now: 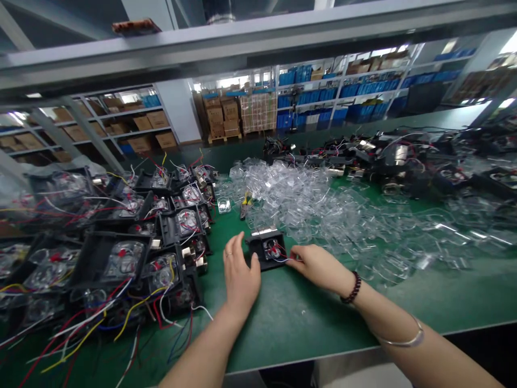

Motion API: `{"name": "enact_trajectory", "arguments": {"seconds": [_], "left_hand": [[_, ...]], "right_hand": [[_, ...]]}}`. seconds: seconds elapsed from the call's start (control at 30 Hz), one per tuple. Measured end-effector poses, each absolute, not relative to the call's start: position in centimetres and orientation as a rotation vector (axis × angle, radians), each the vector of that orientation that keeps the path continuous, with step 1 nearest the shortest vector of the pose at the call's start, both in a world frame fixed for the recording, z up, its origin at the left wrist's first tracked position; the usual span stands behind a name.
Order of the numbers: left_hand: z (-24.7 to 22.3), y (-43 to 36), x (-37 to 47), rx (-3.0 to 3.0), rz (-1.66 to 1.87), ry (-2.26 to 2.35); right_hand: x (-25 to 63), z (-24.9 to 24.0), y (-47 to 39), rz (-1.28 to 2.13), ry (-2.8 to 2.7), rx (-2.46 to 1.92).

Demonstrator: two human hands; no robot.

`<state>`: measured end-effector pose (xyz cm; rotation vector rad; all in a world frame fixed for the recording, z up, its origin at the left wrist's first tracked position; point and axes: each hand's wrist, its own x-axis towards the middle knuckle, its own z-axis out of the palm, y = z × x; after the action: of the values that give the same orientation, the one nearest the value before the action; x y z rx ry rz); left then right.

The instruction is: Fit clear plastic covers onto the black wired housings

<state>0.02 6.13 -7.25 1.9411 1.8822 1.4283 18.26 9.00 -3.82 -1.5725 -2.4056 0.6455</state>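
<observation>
On the green tabletop, a small black housing (266, 251) lies in front of me, with a clear round part and red and white wires inside. My left hand (241, 272) rests at its left side, fingers apart and the thumb near its edge. At its right edge my right hand (319, 265) has thumb and forefinger pinched together, where thin wires run to the fingertips. Just beyond the housing are yellow-handled pliers (246, 205) and a small clear square piece (223, 205).
Rows of black housings (109, 258) with loose wires fill the left. Clear plastic parts (299, 196) are heaped at the centre and right, with dark wired assemblies (396, 161) behind. A metal beam (242, 40) crosses above; shelves stand beyond.
</observation>
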Motion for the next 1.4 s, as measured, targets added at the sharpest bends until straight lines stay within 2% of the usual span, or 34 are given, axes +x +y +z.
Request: {"name": "enact_trajectory", "arguments": {"seconds": [0.07, 0.17, 0.3, 0.37, 0.47, 0.53, 0.73, 0.9, 1.0, 1.13, 1.4], "left_hand": [[-7.0, 5.5, 0.6, 2.299, 1.362, 1.780], [-7.2, 5.2, 2.0, 2.666, 0.901, 1.535], [-7.5, 5.5, 3.3, 2.674, 0.521, 1.567], [-7.4, 5.3, 3.5, 2.682, 0.466, 1.558], [-7.3, 4.6, 3.4, 2.798, 0.452, 1.318], [-7.2, 4.0, 3.2, 2.810, 0.543, 1.160], [-6.6, 3.8, 1.7, 2.208, 1.254, 1.271], [-5.6, 4.6, 1.5, 1.681, 1.507, 1.434], [-5.4, 4.9, 1.8, 1.547, 1.528, 1.384], [-5.4, 4.9, 1.9, 1.362, 1.486, 1.327], [-5.2, 5.0, 1.9, 1.325, 1.346, 1.199]], "right_hand": [[18.8, -3.2, 8.8, 1.047, -2.389, -1.496], [19.6, -2.2, 8.4, 1.654, -2.348, -1.265], [21.1, -1.0, 8.4, 2.013, -2.276, -1.049], [21.8, -0.9, 9.2, 1.861, -2.106, -1.079], [22.1, -1.5, 10.3, 1.303, -1.674, -1.143], [21.4, -2.1, 10.5, 1.102, -1.564, -1.055], [17.7, -3.9, 8.0, 1.233, -2.070, -0.678], [16.9, -5.3, 7.7, 0.938, -2.106, -0.804], [16.9, -5.6, 7.9, 0.833, -2.092, -0.903], [16.8, -5.3, 7.8, 0.862, -2.079, -0.913], [17.2, -5.1, 7.9, 1.332, -1.913, -0.889]]}}
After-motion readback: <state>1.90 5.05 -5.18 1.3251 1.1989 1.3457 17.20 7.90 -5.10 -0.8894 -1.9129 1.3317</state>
